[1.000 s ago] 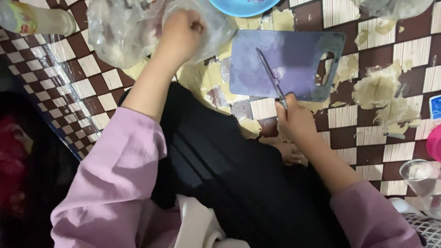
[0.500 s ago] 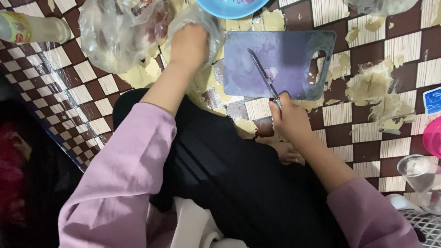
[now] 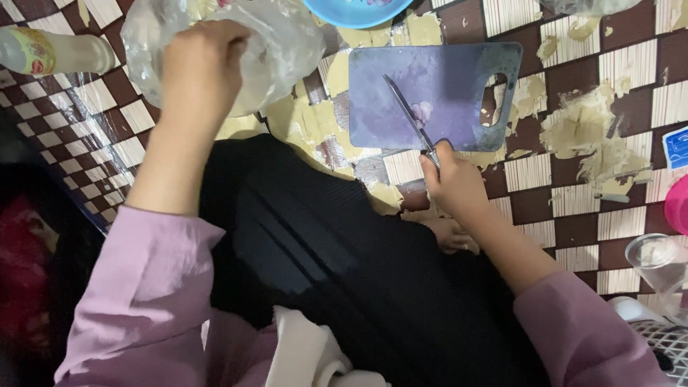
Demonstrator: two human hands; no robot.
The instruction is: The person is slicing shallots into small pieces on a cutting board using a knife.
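From my remote seat, I start at the far left, where a pale plastic bottle (image 3: 54,51) lies on its side on the brown-and-cream checkered floor mat (image 3: 631,64). Just beside it sits a crumpled clear plastic bag (image 3: 279,50), and my left hand (image 3: 199,68) is pressed into it with the fingers (image 3: 233,39) curled tight around a bunch of the film; I can't see what the bag holds. Above it, at the top edge, I see part of a blue bowl (image 3: 356,12).

Moving right, a blue-grey cutting board (image 3: 437,89) with a handle slot lies flat on the mat, amid patches where the mat's surface has peeled to yellowish backing. A slim knife (image 3: 408,115) rests with its blade slanting across the board, the tip pointing up and left. My right hand (image 3: 455,183) sits at the board's lower edge, fingers (image 3: 443,152) closed around the knife's handle, which they hide almost entirely.

Farther right, near the frame's edge, I see a clear plastic cup (image 3: 656,258) and a sliver of something pink (image 3: 677,204).
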